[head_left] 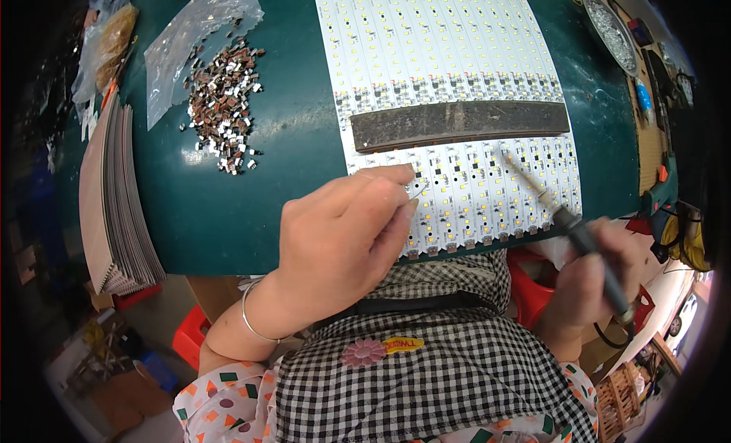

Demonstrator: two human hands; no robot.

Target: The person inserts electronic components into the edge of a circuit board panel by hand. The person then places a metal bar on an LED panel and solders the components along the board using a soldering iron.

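My right hand (pixel 598 271) grips a soldering iron (pixel 582 237) by its dark handle. The iron's tip points up and left, over the white LED circuit board panel (pixel 438 54). Fingers closed in a pinch, my left hand (pixel 346 222) hovers at the panel's near left part. A thin solder wire (pixel 420 190) shows at its fingertips. Across the panel lies a dark flat bar (pixel 461 124), just beyond both hands. Small connectors (pixel 476 241) line the panel's near edge. Whether the iron's tip touches the board I cannot tell.
Left of the panel, a heap of small connectors (pixel 225 100) spills from a clear plastic bag (pixel 194 35). A stack of boards (pixel 114 199) stands at the green table's (pixel 297 77) left edge. At the far right sits a round metal dish (pixel 609 33). The iron's cord (pixel 613 344) hangs below my right hand.
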